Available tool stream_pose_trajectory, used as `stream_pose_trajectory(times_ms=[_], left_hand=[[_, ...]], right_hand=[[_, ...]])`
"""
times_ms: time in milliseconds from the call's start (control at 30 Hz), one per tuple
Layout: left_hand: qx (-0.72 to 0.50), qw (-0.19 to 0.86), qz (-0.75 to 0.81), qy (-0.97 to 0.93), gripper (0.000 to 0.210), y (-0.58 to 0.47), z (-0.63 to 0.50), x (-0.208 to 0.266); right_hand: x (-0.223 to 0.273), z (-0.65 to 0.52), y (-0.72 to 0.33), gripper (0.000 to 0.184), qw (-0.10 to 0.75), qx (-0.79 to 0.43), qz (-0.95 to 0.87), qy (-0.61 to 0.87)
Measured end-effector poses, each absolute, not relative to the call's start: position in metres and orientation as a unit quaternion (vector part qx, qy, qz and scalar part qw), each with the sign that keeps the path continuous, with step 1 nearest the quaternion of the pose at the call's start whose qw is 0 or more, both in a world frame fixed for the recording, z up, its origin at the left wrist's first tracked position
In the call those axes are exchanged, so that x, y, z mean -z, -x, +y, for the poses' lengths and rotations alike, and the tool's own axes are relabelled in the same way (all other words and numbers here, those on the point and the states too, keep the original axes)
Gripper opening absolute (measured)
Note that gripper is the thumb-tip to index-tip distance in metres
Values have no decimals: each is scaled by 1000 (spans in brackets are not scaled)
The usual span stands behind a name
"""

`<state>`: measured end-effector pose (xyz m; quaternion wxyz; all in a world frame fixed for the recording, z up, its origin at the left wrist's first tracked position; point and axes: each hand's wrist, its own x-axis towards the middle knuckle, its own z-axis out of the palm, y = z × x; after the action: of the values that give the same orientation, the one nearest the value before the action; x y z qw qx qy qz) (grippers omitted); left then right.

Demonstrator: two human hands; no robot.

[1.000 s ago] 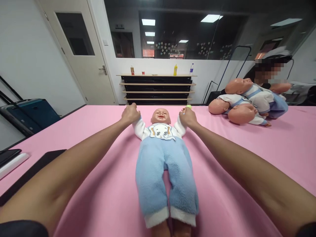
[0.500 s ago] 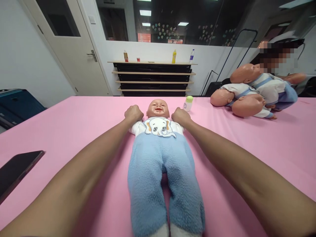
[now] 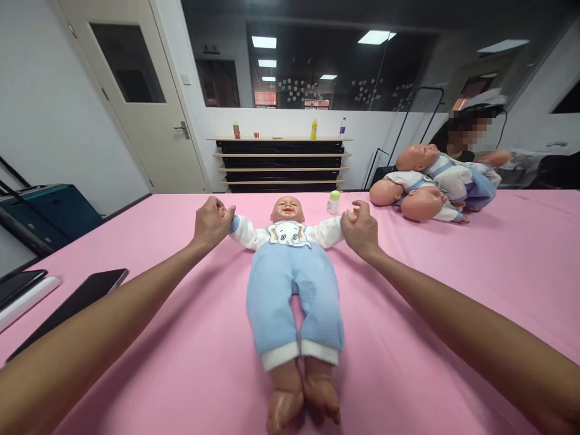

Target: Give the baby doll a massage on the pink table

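Observation:
A baby doll point(image 3: 294, 272) lies on its back on the pink table cover point(image 3: 190, 356), its bare feet towards me. It wears fuzzy light-blue trousers and a white top with an elephant face. Both its arms are stretched out sideways. My left hand point(image 3: 212, 222) is closed around the doll's hand at the blue cuff on the left. On the other side, my right hand point(image 3: 361, 228) grips the end of the doll's other sleeve, with the index finger curled up loosely. The doll's own hands are hidden inside my fingers.
A small white bottle with a green cap point(image 3: 333, 202) stands beyond my right hand. Several other dolls point(image 3: 426, 187) are piled at the right, near a seated person point(image 3: 462, 136). Phones point(image 3: 90, 290) and a white object point(image 3: 31, 302) lie at the left.
My hands have moved apart from beside the doll's head, drawing its arms out to the sides. The view has shifted back, and the doll's feet now show.

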<state>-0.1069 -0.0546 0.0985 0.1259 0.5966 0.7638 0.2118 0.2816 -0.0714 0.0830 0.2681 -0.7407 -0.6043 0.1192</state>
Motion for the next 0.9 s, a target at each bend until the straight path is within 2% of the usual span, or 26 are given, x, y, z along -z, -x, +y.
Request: stream_pose_trajectory(times_ms=[133, 333, 433, 567, 667, 733, 900], left_hand=[[-197, 178, 725, -636, 45, 113, -125, -125], [-57, 225, 703, -673, 23, 102, -197, -114], [-28, 222, 700, -678, 19, 97, -202, -114], [-54, 221, 707, -670, 23, 105, -186, -130], [-105, 197, 717, -661, 35, 115, -158, -142], [-128, 169, 722, -659, 42, 117, -129, -142], [-125, 116, 722, -671, 41, 102, -29, -105]], right_hand=[[-107, -128, -294, 42, 226, -169, -668, 689], [-100, -188, -295, 27, 75, -234, -705, 665], [-101, -191, -294, 24, 40, -256, -678, 688], [-113, -176, -301, 24, 109, -265, -678, 677], [-120, -150, -311, 32, 181, -245, -665, 682], [-119, -121, -314, 34, 200, -217, -664, 687], [-87, -18, -295, 32, 205, -146, -637, 729]])
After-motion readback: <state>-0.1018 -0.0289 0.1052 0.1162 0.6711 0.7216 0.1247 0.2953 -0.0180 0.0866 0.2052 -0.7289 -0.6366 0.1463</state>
